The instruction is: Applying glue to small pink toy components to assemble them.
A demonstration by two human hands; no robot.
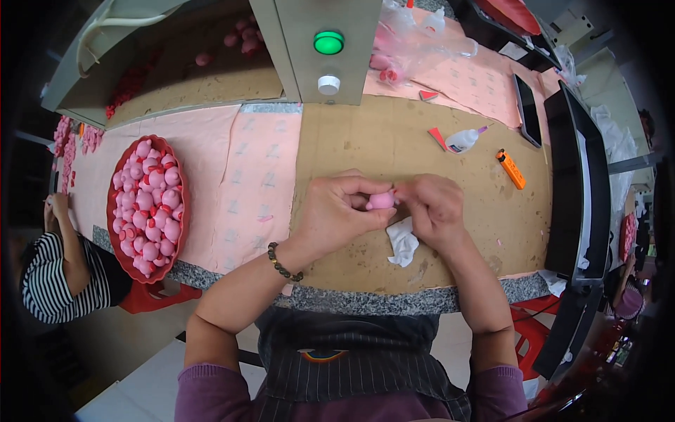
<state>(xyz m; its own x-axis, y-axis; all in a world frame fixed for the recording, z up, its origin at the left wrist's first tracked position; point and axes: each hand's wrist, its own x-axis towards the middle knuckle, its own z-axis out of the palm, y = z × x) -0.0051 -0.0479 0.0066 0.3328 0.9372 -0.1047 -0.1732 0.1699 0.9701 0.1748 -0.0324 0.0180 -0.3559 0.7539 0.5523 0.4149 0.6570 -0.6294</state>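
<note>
My left hand (344,207) pinches a small round pink figure (382,201) between thumb and fingers, above the brown cardboard. My right hand (434,204) is closed at the figure's right side. A tiny red bit shows by its fingertips, too small to name. Under the hands lies a crumpled white tissue (403,243). Beyond my right hand, a small glue bottle (462,141) with a purple tip lies beside a red wedge-shaped piece (437,138). To the left, a red scalloped tray (184,232) is heaped with similar pink figures with red parts.
An orange utility knife (511,169) and a phone (527,111) lie to the right, near a black bin (576,190). A metal housing with a green button (329,43) stands at the back. Plastic bags (429,43) lie behind it. Another person in stripes (67,271) sits at far left.
</note>
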